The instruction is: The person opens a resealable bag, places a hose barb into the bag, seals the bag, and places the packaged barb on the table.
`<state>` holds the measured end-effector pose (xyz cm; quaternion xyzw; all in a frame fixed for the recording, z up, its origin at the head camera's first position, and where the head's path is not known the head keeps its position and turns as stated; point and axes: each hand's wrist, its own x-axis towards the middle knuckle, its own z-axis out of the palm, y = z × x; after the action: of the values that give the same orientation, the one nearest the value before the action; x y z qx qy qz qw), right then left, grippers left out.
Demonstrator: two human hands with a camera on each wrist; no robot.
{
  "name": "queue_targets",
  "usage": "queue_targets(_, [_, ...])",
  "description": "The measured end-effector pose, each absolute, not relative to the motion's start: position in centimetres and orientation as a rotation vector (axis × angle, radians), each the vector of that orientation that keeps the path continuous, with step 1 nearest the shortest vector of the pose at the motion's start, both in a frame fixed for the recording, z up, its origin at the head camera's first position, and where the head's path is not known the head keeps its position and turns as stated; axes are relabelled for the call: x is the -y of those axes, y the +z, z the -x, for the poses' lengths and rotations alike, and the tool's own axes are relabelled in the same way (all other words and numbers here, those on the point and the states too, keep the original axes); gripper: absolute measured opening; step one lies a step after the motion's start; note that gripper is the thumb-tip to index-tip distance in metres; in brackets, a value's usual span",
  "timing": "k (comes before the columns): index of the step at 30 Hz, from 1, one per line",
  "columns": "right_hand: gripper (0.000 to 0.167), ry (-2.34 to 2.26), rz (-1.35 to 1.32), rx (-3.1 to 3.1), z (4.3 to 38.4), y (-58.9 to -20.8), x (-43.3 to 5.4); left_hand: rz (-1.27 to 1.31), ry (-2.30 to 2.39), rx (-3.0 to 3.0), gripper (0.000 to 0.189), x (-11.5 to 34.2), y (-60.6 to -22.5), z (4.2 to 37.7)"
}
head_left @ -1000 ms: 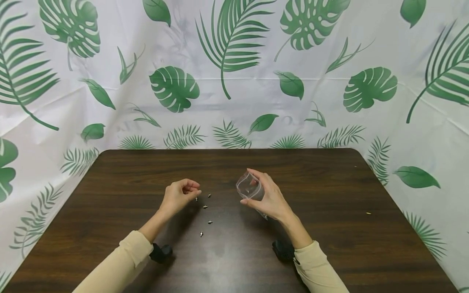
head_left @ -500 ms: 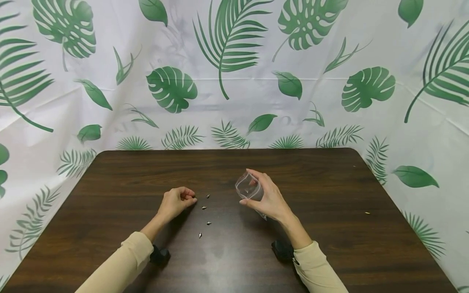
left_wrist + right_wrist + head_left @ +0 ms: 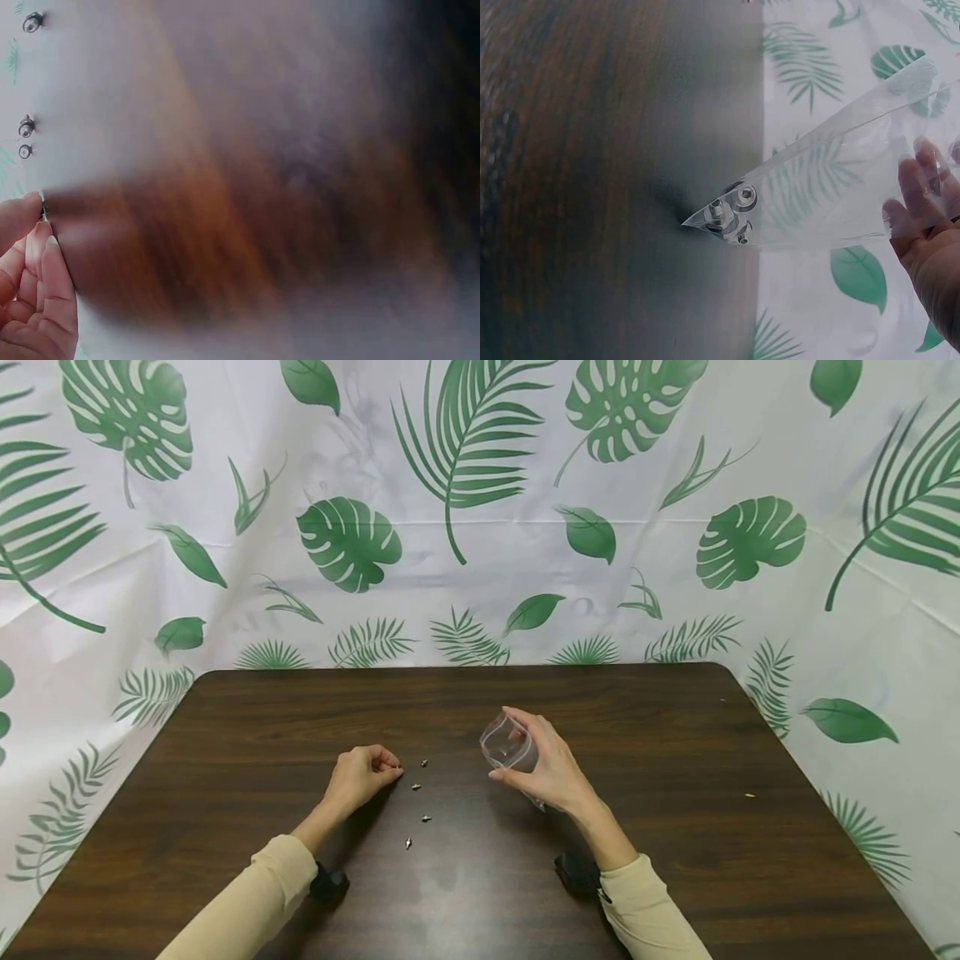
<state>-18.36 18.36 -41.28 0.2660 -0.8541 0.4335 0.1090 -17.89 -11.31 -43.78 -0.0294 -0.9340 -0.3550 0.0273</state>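
Observation:
My left hand (image 3: 360, 779) is low over the table, its thumb and forefinger pinching a small silvery metal fitting (image 3: 43, 204); most of the piece is hidden by the fingertips. Several like it lie just to the right, among them one metal fitting (image 3: 416, 787) and another fitting (image 3: 408, 843) closer to me. With my right hand (image 3: 553, 770) I hold a clear plastic zip bag (image 3: 497, 742), tilted, its mouth spread between thumb and fingers and facing left. In the right wrist view, several metal fittings (image 3: 731, 212) have gathered in the bag's bottom corner.
The dark wood-grain table (image 3: 480, 893) ends at a white, leaf-printed backdrop (image 3: 480, 585). A tiny yellow scrap (image 3: 750, 795) lies on the right side. Black wrist cameras, such as the left one (image 3: 328, 885), sit under both wrists.
My left hand has moved slightly left and down onto the leftmost fitting, and its fingers have closed on it. My right hand and the bag have stayed almost still.

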Motion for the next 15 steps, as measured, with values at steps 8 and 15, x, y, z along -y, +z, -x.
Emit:
queue_targets(8, [0.084,1.272,-0.789,2.507,18.37,-41.26,-18.28,0.081,-1.082,2.871,0.008,11.36,-43.80,17.83])
queue_targets(15, [0.083,1.291,-0.784,2.516,18.33,-41.26,-18.27,0.087,-1.125,2.817,0.009,11.35,-43.10,17.89])
